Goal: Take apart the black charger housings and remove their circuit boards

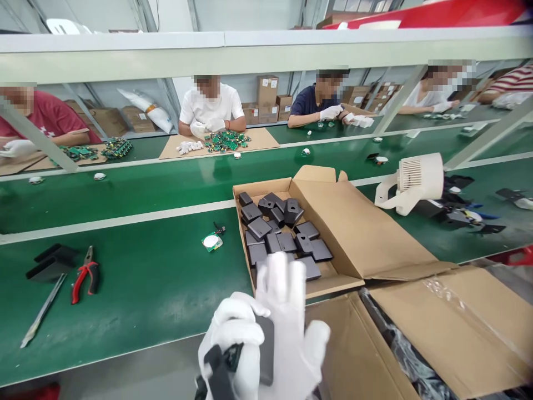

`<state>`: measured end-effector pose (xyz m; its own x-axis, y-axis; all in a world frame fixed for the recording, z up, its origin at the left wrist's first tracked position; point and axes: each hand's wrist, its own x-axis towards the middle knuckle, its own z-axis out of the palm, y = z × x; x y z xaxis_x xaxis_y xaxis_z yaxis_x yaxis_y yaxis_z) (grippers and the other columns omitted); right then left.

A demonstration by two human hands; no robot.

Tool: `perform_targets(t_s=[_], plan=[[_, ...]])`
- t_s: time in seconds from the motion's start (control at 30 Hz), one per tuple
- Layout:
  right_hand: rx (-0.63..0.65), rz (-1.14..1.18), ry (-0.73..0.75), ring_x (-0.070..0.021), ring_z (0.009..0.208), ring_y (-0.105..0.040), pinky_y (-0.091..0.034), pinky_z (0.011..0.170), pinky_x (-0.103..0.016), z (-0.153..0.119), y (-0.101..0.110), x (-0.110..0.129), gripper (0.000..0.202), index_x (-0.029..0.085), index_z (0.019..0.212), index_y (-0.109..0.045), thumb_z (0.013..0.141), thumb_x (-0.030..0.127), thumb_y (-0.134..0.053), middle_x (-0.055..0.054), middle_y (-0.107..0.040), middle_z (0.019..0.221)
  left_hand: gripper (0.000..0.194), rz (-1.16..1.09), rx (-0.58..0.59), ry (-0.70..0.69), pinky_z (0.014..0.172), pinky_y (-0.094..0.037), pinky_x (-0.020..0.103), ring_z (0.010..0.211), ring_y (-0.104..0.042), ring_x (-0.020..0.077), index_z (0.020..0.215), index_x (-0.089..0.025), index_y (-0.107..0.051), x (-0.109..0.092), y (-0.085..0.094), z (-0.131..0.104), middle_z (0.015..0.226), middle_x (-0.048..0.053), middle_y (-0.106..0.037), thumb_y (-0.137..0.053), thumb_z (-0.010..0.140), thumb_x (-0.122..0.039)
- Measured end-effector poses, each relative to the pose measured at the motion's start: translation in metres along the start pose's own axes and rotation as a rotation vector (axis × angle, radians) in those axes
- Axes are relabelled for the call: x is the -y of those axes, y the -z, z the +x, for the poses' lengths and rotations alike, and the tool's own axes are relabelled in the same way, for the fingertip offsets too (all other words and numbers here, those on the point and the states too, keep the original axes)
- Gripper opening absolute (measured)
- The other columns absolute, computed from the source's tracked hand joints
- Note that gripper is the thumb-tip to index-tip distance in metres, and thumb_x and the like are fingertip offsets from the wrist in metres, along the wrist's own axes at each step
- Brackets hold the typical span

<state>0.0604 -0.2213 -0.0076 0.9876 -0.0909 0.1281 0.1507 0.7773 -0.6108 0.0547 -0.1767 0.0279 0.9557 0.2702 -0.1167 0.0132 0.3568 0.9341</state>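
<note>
My left hand (235,333), in a white glove, is closed, with its fingertips at the edge of a dark grey plastic case (267,350). A black part (220,369) with a small dark piece beside it also shows at this hand; how it is held is unclear. My right hand (289,328), gloved in white too, is open behind the case, fingers stretched up and thumb out to the side. The case lies against its palm. Just beyond the fingertips, several similar dark cases (260,228) lie in an open cardboard box (341,272).
Pliers (85,275), a metal blade-like tool (44,311) and black casings (52,262) lie on the green bench (145,311). A small circuit board (212,241) sits left of the box. A white fan (416,180) stands right. Across the line, gloved co-workers handle parts.
</note>
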Motion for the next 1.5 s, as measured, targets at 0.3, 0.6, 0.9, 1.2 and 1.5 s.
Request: perform_targets(t_s=[0.3,0.6,0.9,1.2,1.5], plan=[[0.568,-0.649,-0.06,-0.0282,0.138,-0.042,-0.031,0.118,-0.048,0.035,0.044,0.028,0.052,0.027,0.14,-0.052,0.093,0.048,-0.055,-0.006,-0.05,0.147,0.019,-0.94,-0.082,0.545,0.08,-0.058,0.033,0.076,-0.064,0.0152,0.085,-0.017,-0.063,-0.019,0.018,0.011,0.081,0.002,-0.062,-0.059,0.092,-0.034],[0.845,-1.133,-0.008,-0.0278,0.132,-0.046,-0.039,0.111,-0.051,0.058,0.026,0.054,0.049,0.026,0.133,-0.057,0.085,0.021,-0.057,-0.007,-0.056,0.138,0.021,-0.707,-0.137,0.419,0.096,-0.052,0.031,0.096,-0.067,0.0169,0.109,-0.021,-0.066,-0.015,0.013,0.009,0.102,0.003,-0.068,-0.063,0.09,-0.03],[0.895,-1.083,-0.193,-0.0314,0.122,-0.056,-0.054,0.094,-0.045,0.062,0.025,0.063,0.083,0.029,0.142,-0.048,0.066,0.016,-0.079,-0.008,-0.056,0.139,0.042,-0.466,-0.021,0.327,0.102,-0.05,0.039,0.121,-0.059,0.0285,0.118,-0.025,-0.065,-0.02,0.021,0.002,0.116,0.007,-0.069,-0.076,0.078,-0.03],[0.832,-1.109,-0.392,-0.0148,0.082,-0.057,-0.047,0.069,-0.028,0.073,0.001,0.067,0.037,0.023,0.104,-0.055,0.07,0.01,-0.064,0.002,-0.062,0.097,0.023,-0.586,0.006,0.458,0.094,-0.054,0.036,0.103,-0.068,0.0245,0.1,-0.019,-0.066,-0.013,0.016,0.018,0.099,0.007,-0.071,-0.06,0.09,-0.039],[0.658,-0.751,-0.302,-0.0237,0.114,-0.061,-0.049,0.098,-0.041,0.059,0.015,0.044,0.035,0.021,0.123,-0.06,0.094,0.038,-0.05,-0.008,-0.064,0.124,0.049,-0.241,-0.081,0.133,0.108,-0.042,0.032,0.124,-0.055,0.0211,0.135,-0.026,-0.047,-0.003,0.017,0.007,0.128,0.004,-0.06,-0.064,0.09,-0.03]])
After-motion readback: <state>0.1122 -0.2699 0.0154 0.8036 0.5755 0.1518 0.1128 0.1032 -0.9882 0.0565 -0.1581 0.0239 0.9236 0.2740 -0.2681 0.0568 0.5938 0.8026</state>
